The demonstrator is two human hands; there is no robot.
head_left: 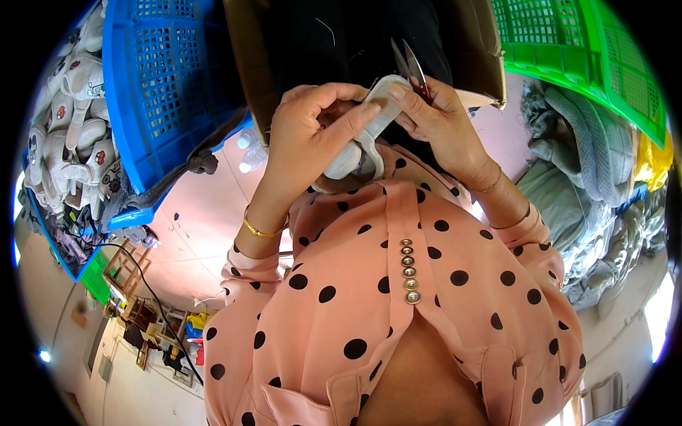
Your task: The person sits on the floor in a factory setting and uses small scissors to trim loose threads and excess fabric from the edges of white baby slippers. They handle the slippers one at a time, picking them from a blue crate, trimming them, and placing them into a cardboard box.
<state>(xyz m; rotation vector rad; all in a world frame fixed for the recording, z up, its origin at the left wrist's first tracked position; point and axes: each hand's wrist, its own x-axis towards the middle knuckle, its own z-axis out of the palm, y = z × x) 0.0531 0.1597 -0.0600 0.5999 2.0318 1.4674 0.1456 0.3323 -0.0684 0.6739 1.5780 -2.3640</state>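
A small light grey cloth shoe [344, 162] with a strap is held in front of my chest, its pale fabric part [384, 106] running up between my hands. My left hand [312, 128] is closed round it, thumb pressed along its top. My right hand [444, 128] pinches the far end between thumb and fingers. That same hand also carries a pair of scissors [413, 67], blades pointing up and away, slightly apart. The scissors' handles are mostly hidden in the palm. My fingers cover part of the shoe.
A cardboard box [485, 53] stands round my dark-trousered legs. On the left are a blue crate [167, 78] and a heap of small white shoes [78, 121]. A green crate [568, 35] and piled grey fabric [586, 170] lie to the right. Clear bottles [250, 157] stand on the floor.
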